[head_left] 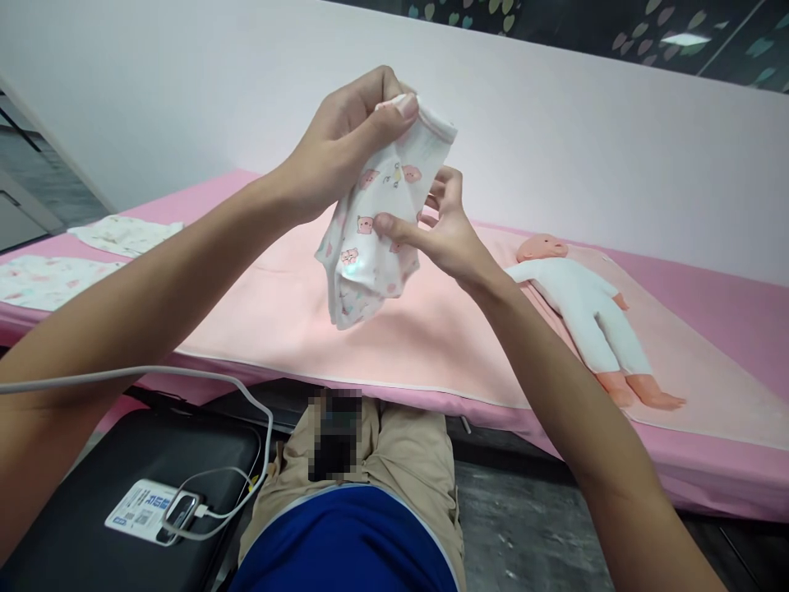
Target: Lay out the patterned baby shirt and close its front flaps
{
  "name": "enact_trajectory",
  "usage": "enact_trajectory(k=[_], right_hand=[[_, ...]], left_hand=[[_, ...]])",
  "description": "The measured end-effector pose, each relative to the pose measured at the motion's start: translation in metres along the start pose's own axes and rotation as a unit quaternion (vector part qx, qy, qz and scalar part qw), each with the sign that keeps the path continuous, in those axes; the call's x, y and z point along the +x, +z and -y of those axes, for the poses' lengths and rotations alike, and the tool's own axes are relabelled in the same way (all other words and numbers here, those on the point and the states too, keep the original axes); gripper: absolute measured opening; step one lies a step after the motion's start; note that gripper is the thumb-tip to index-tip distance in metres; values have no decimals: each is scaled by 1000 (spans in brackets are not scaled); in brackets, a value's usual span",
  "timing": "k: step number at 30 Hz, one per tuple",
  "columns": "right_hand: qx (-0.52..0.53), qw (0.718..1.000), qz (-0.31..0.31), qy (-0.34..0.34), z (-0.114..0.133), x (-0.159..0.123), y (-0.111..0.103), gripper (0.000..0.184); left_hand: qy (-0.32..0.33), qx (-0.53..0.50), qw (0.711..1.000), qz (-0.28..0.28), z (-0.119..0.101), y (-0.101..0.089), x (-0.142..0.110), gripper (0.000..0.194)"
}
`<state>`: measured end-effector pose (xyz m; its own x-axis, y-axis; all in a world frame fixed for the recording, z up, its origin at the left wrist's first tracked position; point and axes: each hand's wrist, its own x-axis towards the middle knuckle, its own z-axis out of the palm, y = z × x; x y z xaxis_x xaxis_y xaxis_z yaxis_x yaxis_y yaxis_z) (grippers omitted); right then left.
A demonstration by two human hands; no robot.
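A small white baby garment [394,189] printed with pink animal faces hangs in the air above the pink bed. Its top hem is pinched by my left hand [363,123], with the thumb in front. Lower down, at the right side of the cloth, my right hand [453,226] grips it between a thumb on the front and fingers behind. The fabric is folded and bunched, so its exact cut cannot be made out. Over to the right, a baby doll [573,304] in a white suit lies on its back, apart from both hands.
Two printed cloths, one white [126,234] and one pink-patterned [53,279], lie at the bed's left end. A pink sheet [259,321] covers the bed. A black case [92,460] with a cabled device [178,514] sits at lower left. A white wall [203,90] stands behind.
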<state>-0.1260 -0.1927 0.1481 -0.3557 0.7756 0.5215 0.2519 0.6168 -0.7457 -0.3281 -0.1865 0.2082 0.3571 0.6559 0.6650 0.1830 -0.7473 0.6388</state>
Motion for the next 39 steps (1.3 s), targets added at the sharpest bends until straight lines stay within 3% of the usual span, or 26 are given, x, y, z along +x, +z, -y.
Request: enact_trajectory(k=[4, 6, 8, 10, 12, 15, 20, 25, 30, 34, 36, 39], right_hand=[[138, 983, 118, -25, 23, 13, 2, 76], [183, 974, 131, -18, 28, 17, 5, 69], [189, 976, 105, 3, 27, 19, 5, 67], [185, 980, 75, 16, 23, 19, 4, 63], [184, 981, 64, 11, 18, 17, 2, 58], [165, 986, 38, 0, 17, 12, -1, 57], [135, 991, 20, 1, 22, 6, -2, 59], [121, 992, 21, -6, 34, 10, 6, 60], [122, 992, 30, -34, 50, 18, 15, 56], [168, 978, 126, -2, 35, 26, 6, 66], [161, 962, 214, 61, 15, 29, 4, 74], [157, 934, 290, 136, -17, 35, 18, 65]], left_hand=[[107, 6, 994, 34, -2, 1, 8, 25], [117, 20, 992, 48, -5, 1, 7, 24], [122, 35, 991, 46, -6, 0, 2, 25], [105, 39, 993, 37, -3, -1, -10, 27], [59, 47, 997, 31, 4, -3, -28, 42], [-29, 95, 993, 69, 14, -4, -57, 64], [-75, 150, 977, 134, 19, -12, -87, 53], [-93, 136, 978, 128, 8, -16, -76, 50], [-65, 100, 992, 30, -7, -9, -47, 38], [-82, 78, 994, 11, -4, -24, -35, 39], [-107, 61, 992, 3, 5, -43, -34, 46], [-156, 38, 987, -16, 30, -83, -39, 54]])
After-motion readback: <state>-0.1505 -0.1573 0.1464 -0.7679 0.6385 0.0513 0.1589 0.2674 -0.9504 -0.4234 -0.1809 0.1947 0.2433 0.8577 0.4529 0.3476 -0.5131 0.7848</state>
